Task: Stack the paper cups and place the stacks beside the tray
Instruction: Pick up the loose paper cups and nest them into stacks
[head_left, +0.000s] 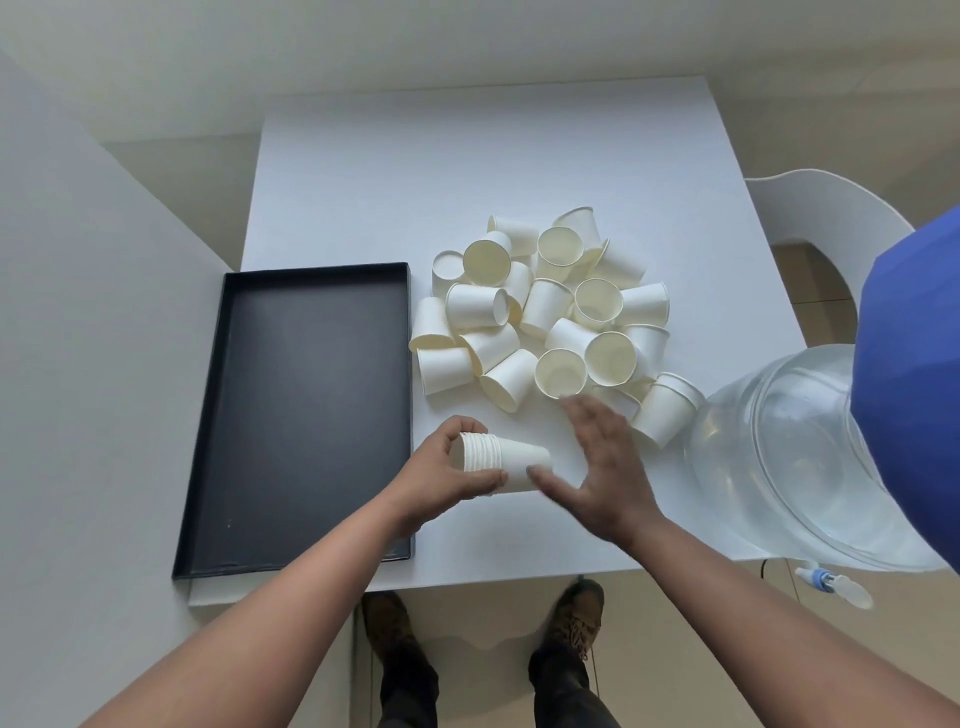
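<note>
A heap of loose white paper cups lies on the white table, right of a shallow black tray. My left hand holds a stack of nested cups on its side, rims toward the palm, just right of the tray's near half. My right hand is spread open beside the stack's base, thumb close to it, fingers reaching toward the nearest loose cups. One cup stands upside down at the heap's near right.
A big clear water jug lies at the table's right edge, with a blue object over it. A white chair stands beyond. My shoes show below the table's front edge. A grey wall runs along the left.
</note>
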